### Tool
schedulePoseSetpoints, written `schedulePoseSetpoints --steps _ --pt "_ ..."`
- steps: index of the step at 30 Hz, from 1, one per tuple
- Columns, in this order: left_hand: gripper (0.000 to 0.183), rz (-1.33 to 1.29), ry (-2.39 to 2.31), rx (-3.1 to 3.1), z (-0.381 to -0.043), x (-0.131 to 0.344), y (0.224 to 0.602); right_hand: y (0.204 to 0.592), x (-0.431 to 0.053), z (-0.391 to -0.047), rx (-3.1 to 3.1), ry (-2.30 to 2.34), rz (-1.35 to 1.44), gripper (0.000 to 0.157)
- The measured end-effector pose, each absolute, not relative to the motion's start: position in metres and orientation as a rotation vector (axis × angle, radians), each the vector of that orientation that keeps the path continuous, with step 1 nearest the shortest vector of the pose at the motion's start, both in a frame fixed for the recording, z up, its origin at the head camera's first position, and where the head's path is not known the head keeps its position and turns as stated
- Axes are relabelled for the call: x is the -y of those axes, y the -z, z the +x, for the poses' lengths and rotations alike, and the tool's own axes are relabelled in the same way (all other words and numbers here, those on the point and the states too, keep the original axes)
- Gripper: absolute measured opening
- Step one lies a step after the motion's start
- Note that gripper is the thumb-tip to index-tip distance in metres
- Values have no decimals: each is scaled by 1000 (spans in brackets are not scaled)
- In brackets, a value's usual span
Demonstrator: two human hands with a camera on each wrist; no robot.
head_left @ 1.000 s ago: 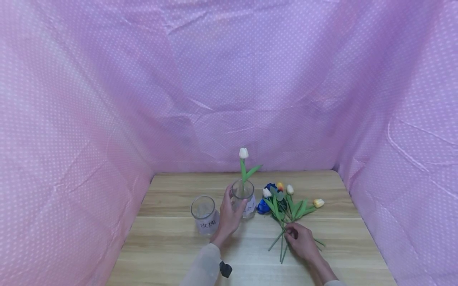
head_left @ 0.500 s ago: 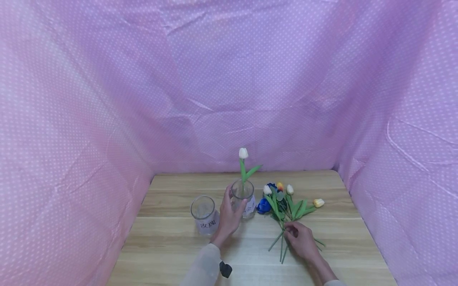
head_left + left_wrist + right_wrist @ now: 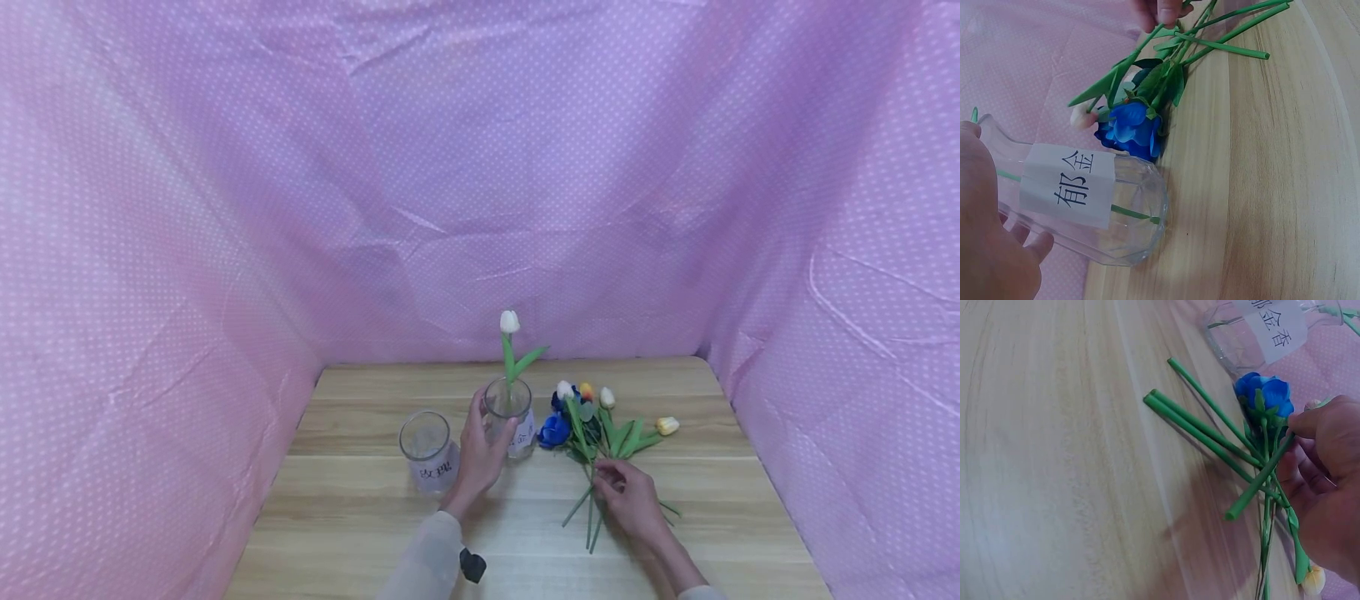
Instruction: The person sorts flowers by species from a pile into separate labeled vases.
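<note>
My left hand (image 3: pixel 483 454) grips a clear glass vase (image 3: pixel 522 433) from its left side, fingers around the neck. One white tulip (image 3: pixel 510 322) stands in it, and its stem shows through the glass in the left wrist view. The vase bears a paper label (image 3: pixel 1067 184) with Chinese characters. Over the flower pile my right hand (image 3: pixel 628 500) pinches the stem of another white tulip (image 3: pixel 565 390) between thumb and fingers; its cut end points down over crossed stems in the right wrist view. Blue roses (image 3: pixel 553 430) lie beneath it.
A second labelled glass vase (image 3: pixel 426 446) stands left of my left hand. Around the pile lie a white tulip (image 3: pixel 607 398), an orange-yellow tulip (image 3: pixel 587 391) and a pale yellow tulip (image 3: pixel 667 426). Pink dotted cloth (image 3: pixel 510 208) walls in the wooden table (image 3: pixel 345 517).
The white tulip in my right hand has shifted slightly up and to the right over the pile, my fingers rising a little with it. My left hand and the vase have barely moved.
</note>
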State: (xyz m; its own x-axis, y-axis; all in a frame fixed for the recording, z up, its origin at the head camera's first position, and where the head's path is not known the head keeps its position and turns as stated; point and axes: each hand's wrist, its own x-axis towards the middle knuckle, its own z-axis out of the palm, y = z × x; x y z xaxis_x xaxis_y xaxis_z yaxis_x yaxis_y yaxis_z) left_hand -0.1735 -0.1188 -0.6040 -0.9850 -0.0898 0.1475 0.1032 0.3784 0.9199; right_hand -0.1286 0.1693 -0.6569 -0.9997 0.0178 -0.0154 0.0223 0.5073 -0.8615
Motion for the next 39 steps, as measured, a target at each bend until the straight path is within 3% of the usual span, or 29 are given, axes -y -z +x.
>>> schedulePoseSetpoints --steps 39 --pt "81 -30 1665 2436 -173 119 605 596 -149 -140 -2470 1998 37 31"
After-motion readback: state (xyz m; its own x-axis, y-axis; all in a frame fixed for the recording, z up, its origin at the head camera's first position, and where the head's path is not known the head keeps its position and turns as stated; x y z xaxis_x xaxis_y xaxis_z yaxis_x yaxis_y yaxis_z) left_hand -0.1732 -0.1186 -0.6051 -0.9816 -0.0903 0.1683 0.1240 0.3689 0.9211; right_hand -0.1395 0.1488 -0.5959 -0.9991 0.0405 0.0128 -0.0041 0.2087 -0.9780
